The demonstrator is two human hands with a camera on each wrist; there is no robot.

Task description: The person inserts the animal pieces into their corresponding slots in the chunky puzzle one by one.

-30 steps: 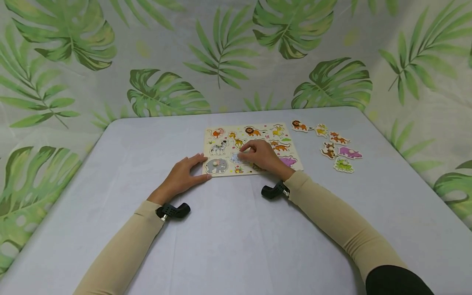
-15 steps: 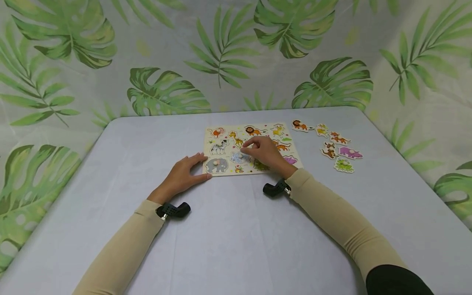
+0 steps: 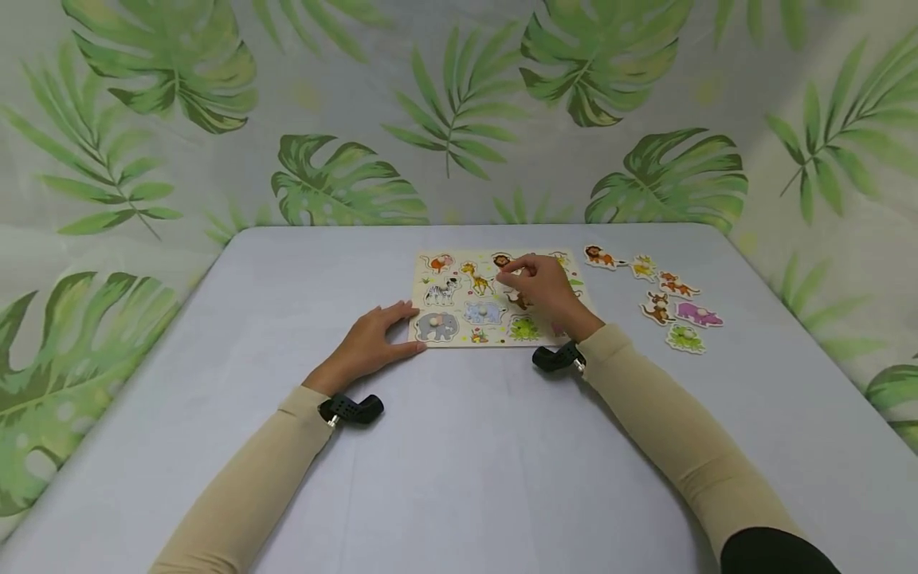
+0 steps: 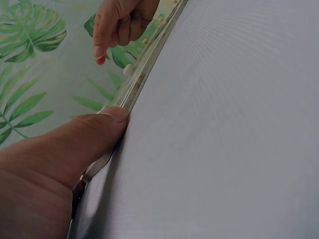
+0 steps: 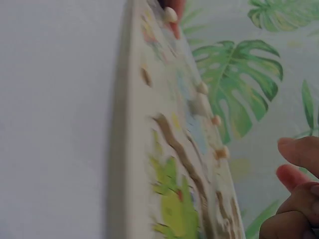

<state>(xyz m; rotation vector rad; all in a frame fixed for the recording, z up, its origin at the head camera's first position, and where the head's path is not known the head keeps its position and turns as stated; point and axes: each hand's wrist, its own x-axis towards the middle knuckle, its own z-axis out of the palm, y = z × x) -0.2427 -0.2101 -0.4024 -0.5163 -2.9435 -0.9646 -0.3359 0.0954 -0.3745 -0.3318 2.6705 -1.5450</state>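
A wooden animal peg puzzle board (image 3: 497, 336) lies on the table. At its near left corner is my left hand (image 3: 369, 341), fingers on the left side and thumb (image 4: 102, 132) against the near edge. My right hand (image 3: 545, 288) is over the board's right half, fingers bent and thumb apart from the index finger (image 5: 296, 149), with nothing between them. Just left of it sits a light-blue animal piece (image 3: 484, 312) in its slot. A grey elephant piece (image 3: 439, 328) with a knob is near my left thumb. My right hand hides several of the board's right-hand pictures.
Several loose pieces lie right of the board: a lion (image 3: 601, 257), a yellow horned animal (image 3: 645, 268), a tiger (image 3: 676, 284), a brown animal (image 3: 656, 309), a purple hippo (image 3: 699, 314) and a frog (image 3: 686, 340). A leaf-print cloth (image 3: 344, 183) hangs behind the table.
My right hand has come off the light-blue piece and moved up and right over the board. My left hand keeps its place at the corner. The head view has shifted slightly.
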